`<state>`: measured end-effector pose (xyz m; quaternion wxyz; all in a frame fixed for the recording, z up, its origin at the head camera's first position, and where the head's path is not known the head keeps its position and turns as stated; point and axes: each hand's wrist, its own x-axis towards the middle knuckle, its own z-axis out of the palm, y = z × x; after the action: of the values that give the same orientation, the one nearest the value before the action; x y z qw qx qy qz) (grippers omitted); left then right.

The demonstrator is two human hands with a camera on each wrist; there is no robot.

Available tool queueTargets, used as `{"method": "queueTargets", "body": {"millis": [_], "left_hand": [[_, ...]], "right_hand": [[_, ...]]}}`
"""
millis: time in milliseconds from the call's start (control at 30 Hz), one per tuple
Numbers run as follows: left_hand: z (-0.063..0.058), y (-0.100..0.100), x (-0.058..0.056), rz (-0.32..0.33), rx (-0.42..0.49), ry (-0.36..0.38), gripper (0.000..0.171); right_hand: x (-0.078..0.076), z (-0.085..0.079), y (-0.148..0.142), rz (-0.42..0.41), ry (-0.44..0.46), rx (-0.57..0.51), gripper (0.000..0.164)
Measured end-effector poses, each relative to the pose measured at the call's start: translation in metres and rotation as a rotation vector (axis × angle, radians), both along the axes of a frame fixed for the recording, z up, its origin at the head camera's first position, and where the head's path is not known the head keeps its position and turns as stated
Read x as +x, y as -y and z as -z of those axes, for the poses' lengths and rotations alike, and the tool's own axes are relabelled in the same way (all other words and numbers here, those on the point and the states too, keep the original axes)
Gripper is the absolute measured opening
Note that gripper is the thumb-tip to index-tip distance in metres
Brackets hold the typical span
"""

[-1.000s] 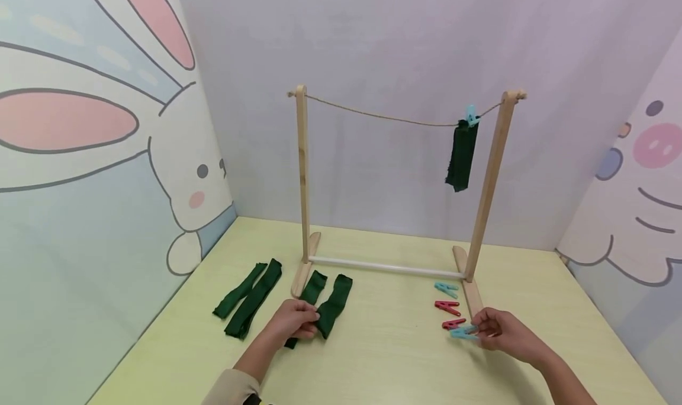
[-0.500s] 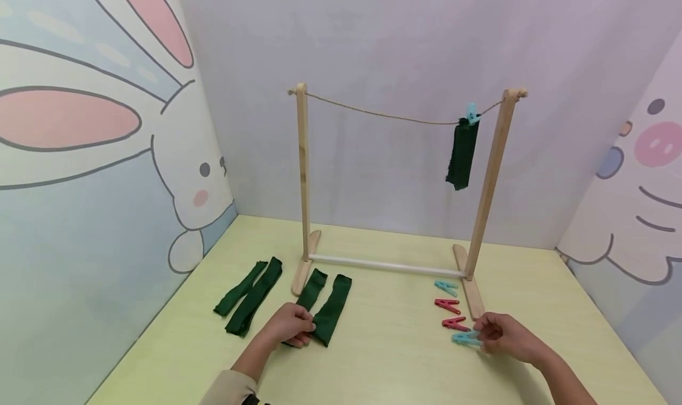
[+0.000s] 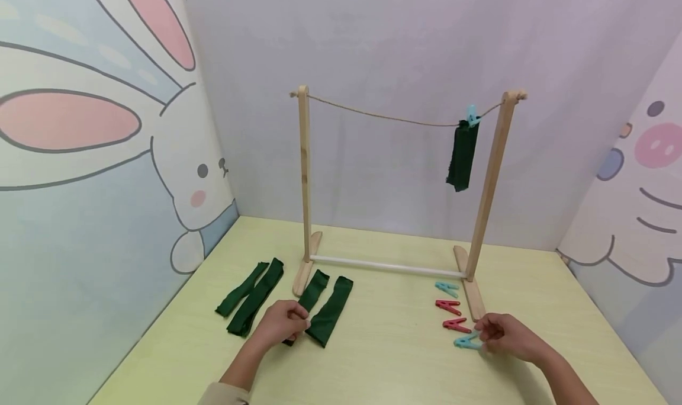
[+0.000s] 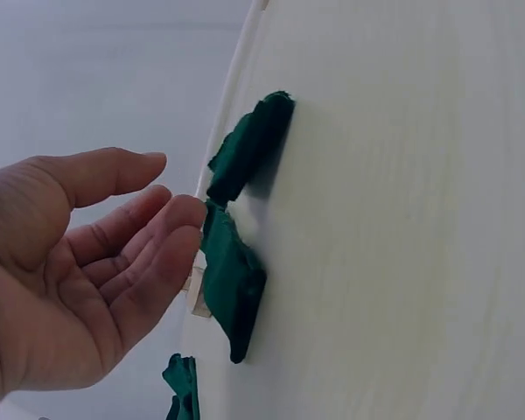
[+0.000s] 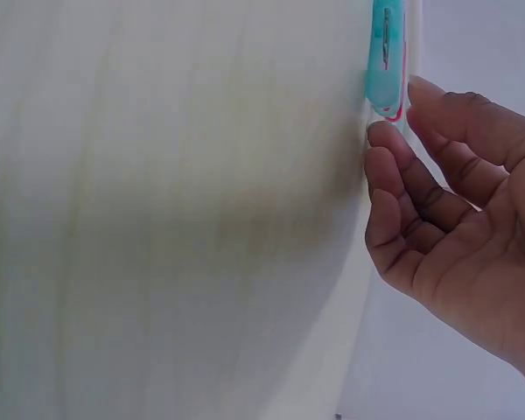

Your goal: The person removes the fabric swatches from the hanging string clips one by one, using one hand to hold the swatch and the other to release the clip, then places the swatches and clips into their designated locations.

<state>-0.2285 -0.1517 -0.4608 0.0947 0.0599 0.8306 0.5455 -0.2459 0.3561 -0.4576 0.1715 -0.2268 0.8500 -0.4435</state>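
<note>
My left hand (image 3: pixel 282 323) hovers beside a dark green cloth strip (image 3: pixel 331 313), thumb and fingertips apart with nothing between them. Another green strip (image 3: pixel 314 289) lies partly hidden behind that hand. In the left wrist view the relaxed fingers (image 4: pixel 162 262) overlap the nearer strip. On the right, a light blue clothespin (image 3: pixel 467 340) lies on the table, its handle end right at the fingertips of my right hand (image 3: pixel 508 337). The right wrist view shows a gap between thumb and forefinger, the clothespin (image 5: pixel 385 70) just beyond them.
Two red clothespins (image 3: pixel 455 325) and a blue clothespin (image 3: pixel 446 288) lie in a column. Two more green strips (image 3: pixel 256 298) lie at left. Behind stands a wooden frame (image 3: pixel 305 174) with a rope (image 3: pixel 380 116), where a blue clothespin (image 3: pixel 472 115) holds a green strip (image 3: pixel 462 156).
The left hand has let go of the near green strip, which now lies flatter, and drawn slightly left. The right hand has lowered the blue clothespin onto the table and loosened its fingers.
</note>
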Motion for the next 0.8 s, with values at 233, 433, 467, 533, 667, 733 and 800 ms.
{"method": "queueTargets", "body": {"millis": [233,433,467,533,667,733,800], "left_hand": [[-0.008,-0.003,0.001,-0.012,0.074,-0.040,0.021],[-0.008,-0.008,-0.004,-0.024,0.066,-0.118,0.022],[-0.008,-0.009,-0.005,-0.025,0.067,-0.131,0.022],[-0.009,-0.012,-0.008,-0.028,0.068,-0.156,0.021],[-0.010,-0.020,-0.012,-0.029,0.082,-0.186,0.022],[-0.011,-0.023,-0.014,-0.031,0.080,-0.204,0.022],[-0.011,-0.027,-0.016,-0.032,0.077,-0.217,0.022]], "right_hand": [[0.001,-0.015,-0.003,0.006,-0.099,0.032,0.022],[-0.003,-0.034,-0.001,0.048,-0.140,0.059,0.021],[-0.004,-0.037,-0.001,0.056,-0.161,0.068,0.021],[-0.005,-0.044,-0.001,0.065,-0.212,0.082,0.022],[-0.006,-0.061,0.000,0.085,-0.276,0.097,0.022],[-0.007,-0.070,0.001,0.098,-0.292,0.101,0.021],[-0.008,-0.079,0.002,0.109,-0.302,0.105,0.022]]}}
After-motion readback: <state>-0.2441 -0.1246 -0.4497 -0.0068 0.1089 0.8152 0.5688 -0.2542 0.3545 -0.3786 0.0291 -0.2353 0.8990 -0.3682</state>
